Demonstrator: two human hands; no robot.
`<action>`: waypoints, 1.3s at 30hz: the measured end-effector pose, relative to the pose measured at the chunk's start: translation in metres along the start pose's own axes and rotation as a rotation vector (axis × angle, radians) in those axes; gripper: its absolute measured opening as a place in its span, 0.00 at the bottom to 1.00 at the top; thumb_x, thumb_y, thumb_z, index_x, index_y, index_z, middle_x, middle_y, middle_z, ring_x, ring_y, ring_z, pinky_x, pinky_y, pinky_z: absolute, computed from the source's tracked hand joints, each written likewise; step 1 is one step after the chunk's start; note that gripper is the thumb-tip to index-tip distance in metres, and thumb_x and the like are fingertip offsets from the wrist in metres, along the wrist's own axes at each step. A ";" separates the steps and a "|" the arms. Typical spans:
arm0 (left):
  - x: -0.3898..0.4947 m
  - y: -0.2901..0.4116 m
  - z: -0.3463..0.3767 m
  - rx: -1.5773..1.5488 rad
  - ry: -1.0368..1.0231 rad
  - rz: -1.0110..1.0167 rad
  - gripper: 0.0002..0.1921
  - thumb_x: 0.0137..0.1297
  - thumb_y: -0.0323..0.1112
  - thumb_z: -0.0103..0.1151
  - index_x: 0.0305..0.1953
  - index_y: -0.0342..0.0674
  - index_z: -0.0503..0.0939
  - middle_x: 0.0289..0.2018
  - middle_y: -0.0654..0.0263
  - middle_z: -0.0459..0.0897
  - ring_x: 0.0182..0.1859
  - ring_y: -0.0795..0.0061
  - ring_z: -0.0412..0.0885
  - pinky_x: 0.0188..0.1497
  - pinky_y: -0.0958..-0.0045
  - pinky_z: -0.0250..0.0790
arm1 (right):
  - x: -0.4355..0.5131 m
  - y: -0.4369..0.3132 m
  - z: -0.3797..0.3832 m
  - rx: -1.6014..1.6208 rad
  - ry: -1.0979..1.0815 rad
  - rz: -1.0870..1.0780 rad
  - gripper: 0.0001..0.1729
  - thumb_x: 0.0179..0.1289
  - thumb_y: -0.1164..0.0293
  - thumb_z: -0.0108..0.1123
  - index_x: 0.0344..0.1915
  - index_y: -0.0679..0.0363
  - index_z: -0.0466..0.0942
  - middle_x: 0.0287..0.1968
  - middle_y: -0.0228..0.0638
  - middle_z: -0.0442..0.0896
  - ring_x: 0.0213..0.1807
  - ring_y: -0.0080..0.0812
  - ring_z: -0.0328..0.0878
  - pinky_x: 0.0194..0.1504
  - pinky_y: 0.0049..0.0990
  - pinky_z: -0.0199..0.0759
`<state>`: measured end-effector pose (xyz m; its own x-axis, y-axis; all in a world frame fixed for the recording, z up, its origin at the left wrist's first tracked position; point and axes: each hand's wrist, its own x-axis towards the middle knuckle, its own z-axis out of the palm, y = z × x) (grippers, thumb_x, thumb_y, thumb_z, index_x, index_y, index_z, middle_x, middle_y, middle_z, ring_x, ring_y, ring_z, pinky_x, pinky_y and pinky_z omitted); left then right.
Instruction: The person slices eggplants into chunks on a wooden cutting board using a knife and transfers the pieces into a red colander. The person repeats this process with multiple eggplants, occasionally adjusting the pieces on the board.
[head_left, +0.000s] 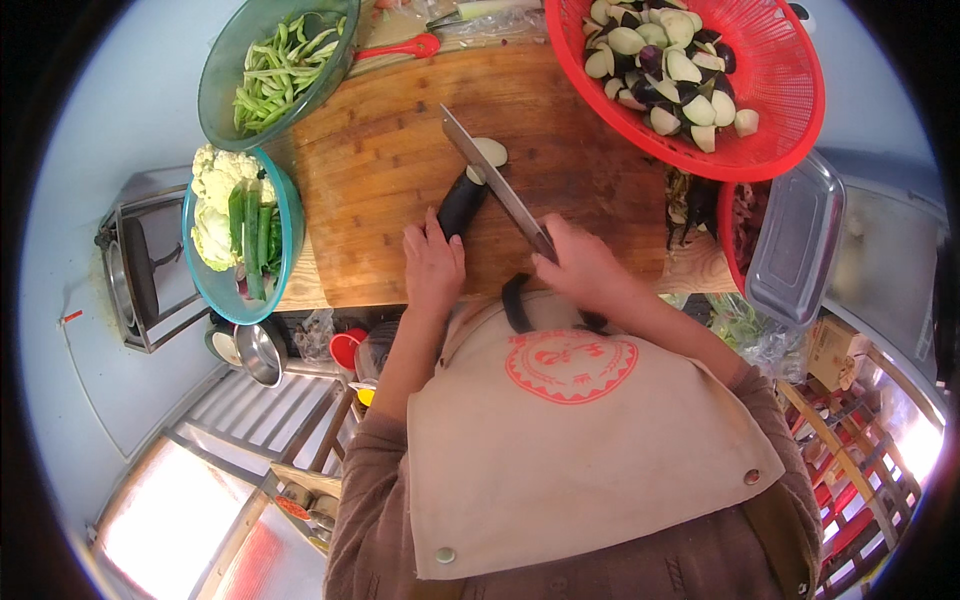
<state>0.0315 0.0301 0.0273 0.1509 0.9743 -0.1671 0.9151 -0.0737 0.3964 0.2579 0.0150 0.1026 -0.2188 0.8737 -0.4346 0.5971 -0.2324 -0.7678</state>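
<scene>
My left hand (435, 262) holds the near end of a dark eggplant (460, 206) down on a wooden cutting board (375, 187). The eggplant's far end is cut and shows pale flesh. In my right hand (581, 251) is the handle of a kitchen knife (495, 180). Its long blade runs across the board, right beside the cut end. Just beyond the blade lies a pale cut piece of eggplant (491, 152), partly hidden by it.
A red plastic colander (787, 112) of eggplant chunks stands at the far right. Green beans (281, 75) fill part of a green bowl (217, 82) at the far left. Cauliflower (221, 176) and scallions (255, 232) sit in a teal bowl (296, 225). Right of the board is a clear-looking rectangular tray (799, 232).
</scene>
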 end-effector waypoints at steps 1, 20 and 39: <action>0.000 0.002 -0.001 0.007 0.014 0.006 0.34 0.63 0.43 0.57 0.63 0.27 0.60 0.48 0.44 0.64 0.51 0.45 0.65 0.56 0.55 0.61 | 0.002 0.000 0.003 -0.021 0.001 -0.005 0.15 0.59 0.65 0.55 0.38 0.64 0.64 0.33 0.56 0.78 0.37 0.60 0.75 0.38 0.49 0.67; 0.009 0.010 -0.009 -0.200 -0.179 -0.081 0.27 0.63 0.40 0.58 0.58 0.29 0.64 0.47 0.41 0.66 0.51 0.39 0.68 0.55 0.55 0.64 | 0.008 0.008 -0.017 0.039 0.038 0.068 0.20 0.59 0.64 0.56 0.49 0.62 0.68 0.33 0.53 0.79 0.39 0.55 0.77 0.41 0.47 0.68; 0.009 0.022 -0.004 -0.180 -0.114 -0.118 0.40 0.58 0.42 0.64 0.65 0.29 0.56 0.49 0.42 0.67 0.56 0.40 0.66 0.59 0.56 0.62 | 0.049 0.006 0.024 -0.146 -0.021 -0.070 0.16 0.60 0.64 0.53 0.41 0.64 0.67 0.37 0.55 0.80 0.41 0.58 0.77 0.42 0.50 0.69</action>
<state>0.0515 0.0377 0.0386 0.0974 0.9429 -0.3185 0.8491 0.0882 0.5208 0.2322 0.0459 0.0660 -0.2788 0.8763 -0.3929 0.6850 -0.1053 -0.7209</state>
